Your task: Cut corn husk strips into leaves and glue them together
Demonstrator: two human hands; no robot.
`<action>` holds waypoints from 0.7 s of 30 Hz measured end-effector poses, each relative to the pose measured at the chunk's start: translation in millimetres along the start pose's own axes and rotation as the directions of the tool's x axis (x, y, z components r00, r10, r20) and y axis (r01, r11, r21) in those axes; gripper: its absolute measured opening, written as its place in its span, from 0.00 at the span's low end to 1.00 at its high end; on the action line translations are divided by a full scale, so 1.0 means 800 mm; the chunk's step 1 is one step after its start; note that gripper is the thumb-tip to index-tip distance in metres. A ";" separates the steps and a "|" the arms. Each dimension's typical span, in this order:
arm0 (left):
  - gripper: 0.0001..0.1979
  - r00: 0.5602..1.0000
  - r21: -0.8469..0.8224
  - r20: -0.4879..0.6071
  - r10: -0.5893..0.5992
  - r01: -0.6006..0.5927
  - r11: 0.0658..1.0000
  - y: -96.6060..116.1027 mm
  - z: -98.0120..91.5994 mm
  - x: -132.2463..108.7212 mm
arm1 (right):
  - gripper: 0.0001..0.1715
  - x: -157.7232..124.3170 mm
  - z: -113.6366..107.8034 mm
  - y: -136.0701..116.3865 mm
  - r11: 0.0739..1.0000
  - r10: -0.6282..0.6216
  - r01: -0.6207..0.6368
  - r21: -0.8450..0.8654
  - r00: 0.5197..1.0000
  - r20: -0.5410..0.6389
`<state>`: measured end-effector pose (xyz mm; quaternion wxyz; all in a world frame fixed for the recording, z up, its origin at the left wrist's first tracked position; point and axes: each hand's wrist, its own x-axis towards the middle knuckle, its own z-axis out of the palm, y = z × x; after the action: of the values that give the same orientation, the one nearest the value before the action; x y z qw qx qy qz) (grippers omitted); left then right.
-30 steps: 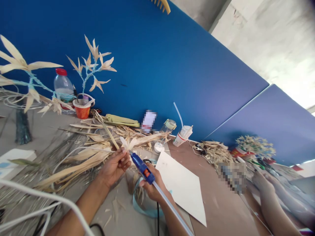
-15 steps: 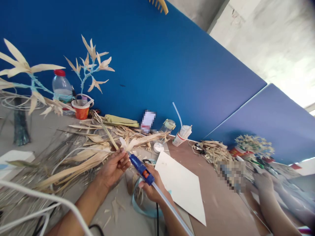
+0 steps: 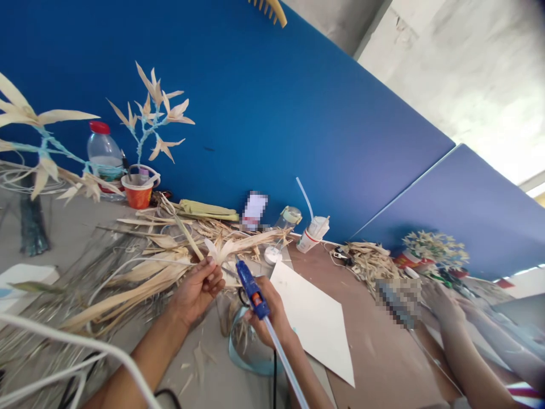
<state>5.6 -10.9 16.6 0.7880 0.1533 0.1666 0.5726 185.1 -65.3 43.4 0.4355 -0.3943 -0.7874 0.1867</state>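
Observation:
My left hand [image 3: 201, 289] pinches a small flower [image 3: 219, 249] of pale dried husk petals at its base, fingers closed. Wrapped round a blue glue gun [image 3: 252, 291], my right hand [image 3: 269, 312] keeps its nozzle just right of the petals, apart from them. A long clear glue stick [image 3: 284, 359] runs out of the back of the gun toward the lower edge. Dried husk strips [image 3: 140, 278] lie in a pile left of and behind my left hand. Below my right hand is a light blue ring-shaped item [image 3: 251, 363], partly covered by the hand.
A white board [image 3: 319, 324] lies right of my hands. Behind stand a paper cup with a straw [image 3: 313, 234], a phone [image 3: 254, 209] and a red cup [image 3: 139, 190]. A white cable [image 3: 85, 339] crosses the lower left. At far right are a co-worker's arms [image 3: 457, 326].
My right hand has drawn the glue gun back to the right, so its nozzle has left the flower's base. My left hand stays with the flower. The view has shifted slightly.

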 end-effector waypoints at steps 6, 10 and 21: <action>0.13 1.000 0.000 0.009 -0.013 0.013 1.000 -0.002 -0.002 0.000 | 0.05 -0.009 -0.030 0.003 0.945 0.142 -0.149 -0.292 0.989 -0.045; 0.13 0.999 -0.015 0.028 -0.018 0.018 1.000 -0.002 -0.004 0.000 | 0.04 -0.033 -0.056 0.021 0.829 0.292 -0.280 -0.484 0.955 -0.052; 0.16 0.998 0.003 0.048 -0.035 0.034 0.999 -0.004 -0.002 -0.001 | 0.15 -0.070 -0.091 0.035 0.613 0.570 -0.510 -0.603 0.815 -0.110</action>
<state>7.0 -12.7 13.6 0.8013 0.1649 0.1510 0.5549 275.7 -95.1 35.4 0.1717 -0.7217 -0.6675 0.0644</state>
